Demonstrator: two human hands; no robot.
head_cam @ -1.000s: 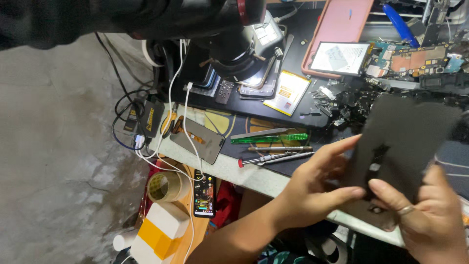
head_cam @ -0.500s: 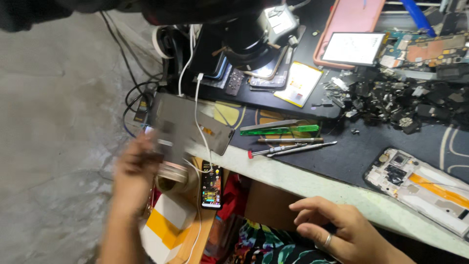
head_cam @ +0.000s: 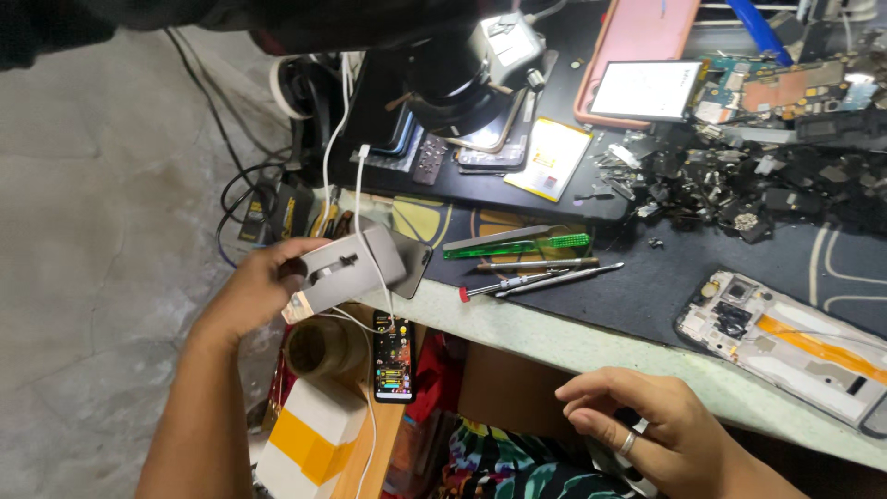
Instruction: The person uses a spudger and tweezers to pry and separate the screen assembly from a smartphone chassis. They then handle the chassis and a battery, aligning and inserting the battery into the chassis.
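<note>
At the nine o'clock edge of the bench (head_cam: 591, 346), my left hand (head_cam: 254, 291) grips a grey phone back cover (head_cam: 346, 268), fingers curled under it and thumb along its near side, so the hand is closed around the panel. I hold it out over the bench corner, just above a roll of tape (head_cam: 319, 346) and a lit phone (head_cam: 393, 356) that lies on a lower shelf with a white cable (head_cam: 356, 185) running up from it. My right hand (head_cam: 647, 430) rests low at five o'clock, below the bench edge, fingers loosely bent and holding nothing, a ring on one finger.

At three o'clock lies the opened phone body (head_cam: 785, 337), its inner frame bare with an orange strip across it. Between the two, near twelve o'clock of my hands, sit a green-handled tool (head_cam: 517, 245) and thin screwdrivers (head_cam: 540, 277).

I judge this to be the setting-aside step: the cover is off and being moved clear of the work. Placing it calls for a flat spot away from the cable, and a gentle release so that it does not slide off the edge.
</note>
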